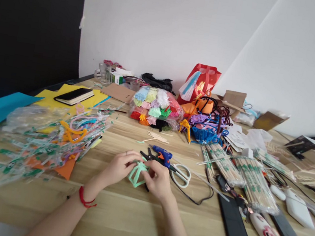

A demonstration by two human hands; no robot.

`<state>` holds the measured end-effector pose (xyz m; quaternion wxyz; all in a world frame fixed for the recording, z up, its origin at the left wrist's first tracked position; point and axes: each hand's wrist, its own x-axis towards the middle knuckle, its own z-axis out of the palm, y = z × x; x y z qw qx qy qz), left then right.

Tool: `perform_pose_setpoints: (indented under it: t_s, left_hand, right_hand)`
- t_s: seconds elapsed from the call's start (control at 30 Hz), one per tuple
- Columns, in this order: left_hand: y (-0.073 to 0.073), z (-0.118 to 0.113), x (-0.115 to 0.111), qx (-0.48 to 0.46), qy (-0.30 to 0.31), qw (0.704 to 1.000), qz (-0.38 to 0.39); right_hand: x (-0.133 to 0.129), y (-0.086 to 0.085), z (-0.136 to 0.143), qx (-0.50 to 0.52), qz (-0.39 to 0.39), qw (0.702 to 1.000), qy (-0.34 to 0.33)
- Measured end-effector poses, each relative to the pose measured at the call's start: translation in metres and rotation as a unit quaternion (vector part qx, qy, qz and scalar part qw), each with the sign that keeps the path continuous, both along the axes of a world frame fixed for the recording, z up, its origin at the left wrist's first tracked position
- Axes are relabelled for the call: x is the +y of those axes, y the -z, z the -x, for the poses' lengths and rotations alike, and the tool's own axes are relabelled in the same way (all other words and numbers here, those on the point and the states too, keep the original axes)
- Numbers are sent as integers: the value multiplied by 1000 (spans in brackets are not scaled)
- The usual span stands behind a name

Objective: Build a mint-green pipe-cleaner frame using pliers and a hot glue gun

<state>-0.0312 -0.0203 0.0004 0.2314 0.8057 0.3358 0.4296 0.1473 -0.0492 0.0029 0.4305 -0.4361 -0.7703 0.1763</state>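
Note:
Between my two hands is a light green pipe-cleaner frame (136, 175), bent into an open cage-like shape. My left hand (122, 167) pinches its upper left side with thumb and fingers. On the other side my right hand (159, 179) grips the upper right of it, thumb at the front. Just beyond my hands lies a blue glue gun (163, 155), its black cord curling to the right. Scissors with white handles (181, 176) rest beside my right hand. A black tool (149, 154), partly covered by my fingers, sits behind the frame.
Plastic wrappers and pipe cleaners (73, 132) are heaped at left, near a black notebook (74, 95). A bag of coloured pipe cleaners (156, 108) and a red bag (203, 81) stand behind. Packs of wooden sticks (255, 181) and a black phone (237, 230) lie right.

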Motion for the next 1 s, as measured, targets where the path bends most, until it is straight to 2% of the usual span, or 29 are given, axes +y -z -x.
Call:
perform_pose_setpoints:
  t_s: [0.07, 0.17, 0.3, 0.5, 0.67, 0.87, 1.0]
  left_hand:
    - [-1, -1, -1, -13, 9, 1000, 4]
    - [-1, 0, -1, -18, 8, 1000, 0]
    - [-1, 2, -1, 9, -4, 1000, -7]
    - [2, 3, -1, 28, 2, 998, -49]
    - [1, 3, -1, 28, 4, 998, -61]
    - [-1, 1, -3, 10, 8, 998, -54]
    - [-1, 0, -4, 16, -15, 998, -54]
  right_hand:
    - [-1, -1, 1, 15, -7, 1000, 17]
    - [-2, -2, 3, 41, 26, 998, 36]
    - [-3, -5, 3, 38, 61, 997, 6]
    - [-4, -8, 0, 9, 33, 999, -27]
    - [-2, -10, 1, 64, 17, 997, -38]
    - [-5, -10, 5, 95, 40, 994, -18]
    - [-4, -9, 5, 89, 35, 995, -13]
